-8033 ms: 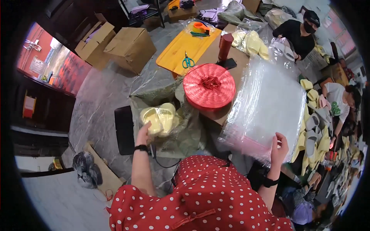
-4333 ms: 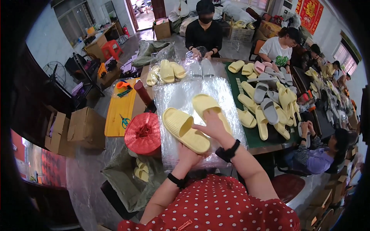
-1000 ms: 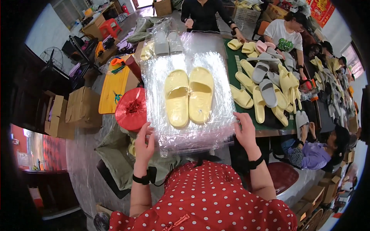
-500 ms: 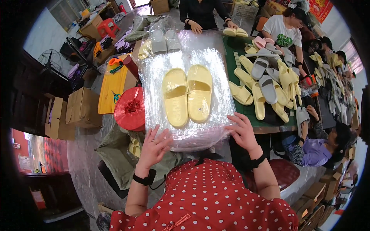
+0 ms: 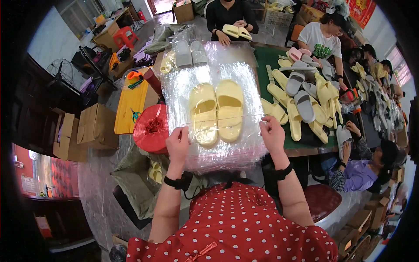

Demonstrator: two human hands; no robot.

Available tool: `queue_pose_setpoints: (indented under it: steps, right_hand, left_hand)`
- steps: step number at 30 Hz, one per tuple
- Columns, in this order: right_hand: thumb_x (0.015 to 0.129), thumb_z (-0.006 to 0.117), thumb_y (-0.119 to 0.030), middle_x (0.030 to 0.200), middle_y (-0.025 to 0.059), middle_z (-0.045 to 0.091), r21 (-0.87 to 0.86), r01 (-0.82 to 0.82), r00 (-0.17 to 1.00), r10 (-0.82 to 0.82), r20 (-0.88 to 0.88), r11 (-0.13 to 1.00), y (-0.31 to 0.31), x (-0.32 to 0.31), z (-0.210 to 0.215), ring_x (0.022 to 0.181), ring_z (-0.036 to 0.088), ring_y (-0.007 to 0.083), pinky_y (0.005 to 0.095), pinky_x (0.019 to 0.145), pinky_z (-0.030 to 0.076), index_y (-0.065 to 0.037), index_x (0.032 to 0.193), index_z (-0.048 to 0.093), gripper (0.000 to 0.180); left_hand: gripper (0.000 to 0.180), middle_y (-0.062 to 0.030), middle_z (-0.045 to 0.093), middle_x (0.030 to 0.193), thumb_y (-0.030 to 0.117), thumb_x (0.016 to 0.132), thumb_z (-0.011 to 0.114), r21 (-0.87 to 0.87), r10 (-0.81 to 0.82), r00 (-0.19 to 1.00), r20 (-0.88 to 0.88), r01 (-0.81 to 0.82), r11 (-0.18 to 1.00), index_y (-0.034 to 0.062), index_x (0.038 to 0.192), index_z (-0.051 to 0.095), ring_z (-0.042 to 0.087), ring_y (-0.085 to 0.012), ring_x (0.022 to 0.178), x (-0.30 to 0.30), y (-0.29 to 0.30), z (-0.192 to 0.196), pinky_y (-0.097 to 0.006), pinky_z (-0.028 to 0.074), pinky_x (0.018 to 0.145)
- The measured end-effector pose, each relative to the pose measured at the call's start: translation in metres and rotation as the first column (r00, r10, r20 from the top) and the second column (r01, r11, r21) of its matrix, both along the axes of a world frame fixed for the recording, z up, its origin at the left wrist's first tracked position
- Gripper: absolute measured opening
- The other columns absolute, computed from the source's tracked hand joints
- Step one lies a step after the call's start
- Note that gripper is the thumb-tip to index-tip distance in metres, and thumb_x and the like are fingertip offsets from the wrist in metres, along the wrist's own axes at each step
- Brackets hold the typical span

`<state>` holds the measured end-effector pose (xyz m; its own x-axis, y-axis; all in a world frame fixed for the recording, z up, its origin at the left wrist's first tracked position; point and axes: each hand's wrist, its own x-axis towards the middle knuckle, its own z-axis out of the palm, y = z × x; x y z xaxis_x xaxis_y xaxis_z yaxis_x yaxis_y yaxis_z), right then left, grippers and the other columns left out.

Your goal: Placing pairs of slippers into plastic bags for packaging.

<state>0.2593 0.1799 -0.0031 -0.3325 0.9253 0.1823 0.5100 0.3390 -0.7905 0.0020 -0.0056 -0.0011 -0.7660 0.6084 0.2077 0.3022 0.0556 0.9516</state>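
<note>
The stack of clear plastic bags (image 5: 176,98) lies in front of the person, and a pair of yellow slippers (image 5: 228,111) rests on the middle of it, side by side, toes pointing away. A sheet of clear film (image 5: 251,126) covers at least the heel part of the pair, its edge running across both slippers. At the stack's near left side, the left hand (image 5: 178,143) has thumb and fingers pinched narrow on one end of that edge; at its right side, the right hand (image 5: 273,136) pinches the other end just as narrowly.

Touching or just beside the stack on the left sits a roll of red twine (image 5: 148,137), and farther left a pair of scissors (image 5: 135,115) lies on a yellow board (image 5: 125,115). Beyond the stack's far left corner are bagged gray slippers (image 5: 183,54). To its right, a heap of yellow and gray slippers (image 5: 304,107) covers much of a green mat (image 5: 265,61). Past the stack's far edge, a co-worker in black (image 5: 228,17) holds another yellow pair (image 5: 237,31).
</note>
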Motion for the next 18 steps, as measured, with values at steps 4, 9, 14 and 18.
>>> queue_pose_setpoints:
  steps: [4, 9, 14, 18]
  right_hand:
    - [0.082, 0.070, -0.012, 0.088, 0.0106, 0.062, 0.348, 0.072, 0.989, -0.112, 0.098, 0.935, -0.006, -0.010, -0.009, 0.082, 0.059, 0.0297, 0.0398, 0.076, 0.046, -0.003, 0.112, 0.061, 0.033]
    - [0.081, 0.070, -0.013, 0.133, 0.0139, 0.053, 0.558, -0.279, 0.958, 0.263, 0.111, 0.781, -0.045, -0.041, 0.026, 0.130, 0.044, 0.0370, 0.0479, 0.107, 0.033, -0.004, 0.130, 0.052, 0.053]
    - [0.092, 0.062, -0.027, 0.151, 0.0141, 0.039, 0.390, -0.614, 0.788, 0.509, 0.346, 0.687, -0.060, -0.071, 0.003, 0.143, 0.031, 0.0352, 0.0501, 0.118, 0.023, -0.007, 0.141, 0.045, 0.056]
    - [0.098, 0.050, -0.039, 0.153, 0.0134, 0.037, 0.327, -0.611, 0.770, 0.446, 0.456, 0.721, -0.058, -0.075, -0.013, 0.144, 0.030, 0.0314, 0.0475, 0.119, 0.022, -0.008, 0.145, 0.042, 0.057]
  left_hand:
    - [0.034, -0.0030, 0.053, 0.054, 0.023, 0.094, 0.064, -0.187, 0.096, 0.988, -0.123, -0.118, 0.975, -0.0033, 0.073, 0.061, 0.050, -0.0085, 0.052, -0.007, 0.008, -0.020, -0.030, 0.036, 0.048]
    - [0.032, -0.0045, 0.053, 0.051, 0.023, 0.093, 0.065, -0.223, 0.099, 0.992, -0.079, -0.115, 0.968, -0.0042, 0.076, 0.061, 0.048, -0.0113, 0.048, -0.007, 0.008, -0.013, -0.031, 0.035, 0.047]
    - [0.025, -0.0131, 0.065, 0.095, 0.020, 0.090, 0.065, -0.287, 0.044, 0.874, -0.485, -0.206, 0.936, 0.0029, 0.108, 0.064, 0.060, -0.0293, 0.089, 0.006, 0.010, 0.017, -0.042, 0.044, 0.083]
    - [0.052, -0.0162, 0.042, 0.148, 0.023, 0.091, 0.059, -0.332, -0.317, 0.600, -0.734, 0.090, 0.939, 0.0069, 0.139, 0.047, 0.031, -0.0387, 0.140, 0.023, 0.022, 0.020, -0.054, 0.020, 0.116]
